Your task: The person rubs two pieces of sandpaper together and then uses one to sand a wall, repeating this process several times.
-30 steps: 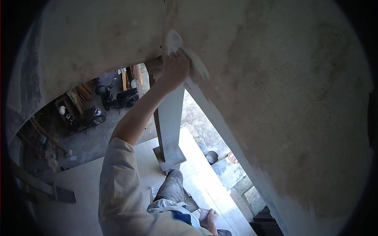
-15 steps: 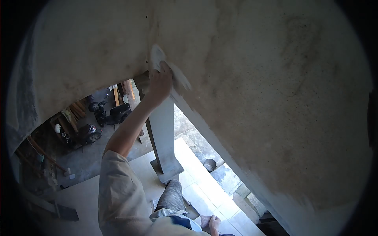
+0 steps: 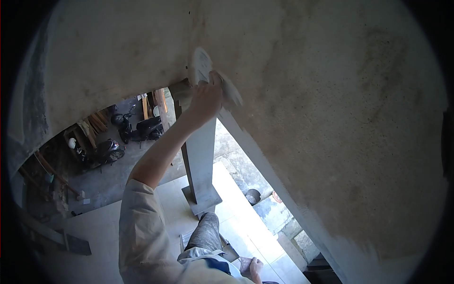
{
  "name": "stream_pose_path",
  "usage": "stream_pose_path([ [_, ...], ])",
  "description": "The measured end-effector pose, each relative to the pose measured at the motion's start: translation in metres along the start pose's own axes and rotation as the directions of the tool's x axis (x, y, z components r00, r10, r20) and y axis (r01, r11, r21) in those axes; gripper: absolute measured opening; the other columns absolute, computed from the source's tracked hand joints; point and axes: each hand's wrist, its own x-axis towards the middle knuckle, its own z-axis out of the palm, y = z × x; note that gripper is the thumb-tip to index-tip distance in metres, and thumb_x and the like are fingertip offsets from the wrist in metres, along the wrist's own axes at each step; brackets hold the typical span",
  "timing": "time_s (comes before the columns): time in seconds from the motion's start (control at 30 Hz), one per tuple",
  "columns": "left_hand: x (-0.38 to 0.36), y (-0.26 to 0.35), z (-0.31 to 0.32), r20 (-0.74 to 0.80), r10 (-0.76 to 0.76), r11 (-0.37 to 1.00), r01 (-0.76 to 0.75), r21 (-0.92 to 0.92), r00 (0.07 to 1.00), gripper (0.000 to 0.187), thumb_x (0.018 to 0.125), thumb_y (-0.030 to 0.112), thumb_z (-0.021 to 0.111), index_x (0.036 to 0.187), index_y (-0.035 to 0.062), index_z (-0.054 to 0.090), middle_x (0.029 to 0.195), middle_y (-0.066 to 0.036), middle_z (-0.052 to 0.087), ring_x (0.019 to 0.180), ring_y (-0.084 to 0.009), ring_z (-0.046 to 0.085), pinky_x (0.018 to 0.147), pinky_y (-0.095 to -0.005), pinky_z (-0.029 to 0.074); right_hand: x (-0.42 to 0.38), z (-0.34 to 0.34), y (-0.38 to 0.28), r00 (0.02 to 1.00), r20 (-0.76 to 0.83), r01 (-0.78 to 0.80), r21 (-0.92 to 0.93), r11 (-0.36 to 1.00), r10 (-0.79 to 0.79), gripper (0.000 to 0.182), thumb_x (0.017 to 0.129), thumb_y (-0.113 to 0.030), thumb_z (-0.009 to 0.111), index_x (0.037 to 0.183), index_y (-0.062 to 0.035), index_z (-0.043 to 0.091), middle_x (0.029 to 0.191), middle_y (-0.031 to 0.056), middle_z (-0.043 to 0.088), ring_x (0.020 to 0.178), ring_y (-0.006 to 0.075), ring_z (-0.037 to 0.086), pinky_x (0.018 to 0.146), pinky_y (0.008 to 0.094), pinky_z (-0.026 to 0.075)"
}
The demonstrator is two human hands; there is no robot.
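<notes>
My left hand (image 3: 207, 97) is raised to the underside of a pale, stained ceiling (image 3: 321, 156), at the corner above a column (image 3: 201, 163). Its fingers are curled and pressed up against the surface; whatever they hold is hidden behind them. Just beyond the fingertips lies a whitish smear (image 3: 202, 61), with another white streak (image 3: 232, 91) to the right of the hand. Low down beside my knee (image 3: 206, 229), my right hand (image 3: 256, 268) is closed, close to a flat grey piece (image 3: 230, 253); I cannot tell what it grips.
Far below on the left, motorbikes (image 3: 144, 130) stand by leaning timber (image 3: 97, 122). Light floor tiles (image 3: 246, 232) spread beneath me. A dark round bucket (image 3: 253, 196) sits outside the tiled edge. The sloping ceiling edge (image 3: 279, 182) runs down to the right.
The view has shifted slightly, moving the ceiling corner and column to the right. My left hand stays at the corner, a little lower against the smear, which shows more. My right hand stays low.
</notes>
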Motion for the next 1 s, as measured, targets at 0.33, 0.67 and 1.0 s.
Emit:
stream_pose_path([
  [0.33, -0.01, -0.002, 0.006, -0.102, 0.075, 0.992, -0.064, 0.111, 0.992, 0.05, 0.079, 0.003, 0.052, 0.122, -0.0188, 0.037, 0.115, -0.026, 0.054, 0.084, -0.0361, 0.06, 0.077, -0.0448, 0.049, -0.006, 0.0, -0.004, 0.999, -0.009, 0.038, -0.077, 0.996, -0.039, 0.044, 0.085, -0.033, 0.051, 0.077, 0.0087, 0.063, 0.069, 0.021, 0.062, 0.068, 0.0283, 0.058, 0.068, 0.0405, 0.045],
  [0.67, -0.017, 0.012, -0.003, -0.051, 0.043, 0.991, -0.036, 0.131, 0.998, 0.057, 0.076, 0.004, 0.056, 0.125, -0.0186, 0.038, 0.122, -0.028, 0.052, 0.084, -0.0325, 0.06, 0.076, -0.0446, 0.047, -0.002, -0.002, -0.002, 0.998, -0.023, 0.053, -0.097, 0.994, -0.055, 0.044, 0.084, -0.032, 0.051, 0.074, 0.0095, 0.062, 0.071, 0.0256, 0.062, 0.068, 0.0311, 0.059, 0.068, 0.042, 0.044],
  [1.0, -0.005, 0.009, -0.006, -0.028, 0.013, 0.975, -0.007, 0.224, 1.0, 0.054, 0.076, 0.005, 0.057, 0.123, -0.0182, 0.043, 0.114, -0.027, 0.057, 0.084, -0.0313, 0.061, 0.074, -0.0426, 0.046, -0.003, 0.0, -0.008, 0.997, -0.005, 0.077, -0.096, 0.992, -0.078, 0.045, 0.084, -0.032, 0.05, 0.081, 0.0107, 0.063, 0.074, 0.0256, 0.062, 0.073, 0.0313, 0.059, 0.072, 0.0423, 0.044],
])
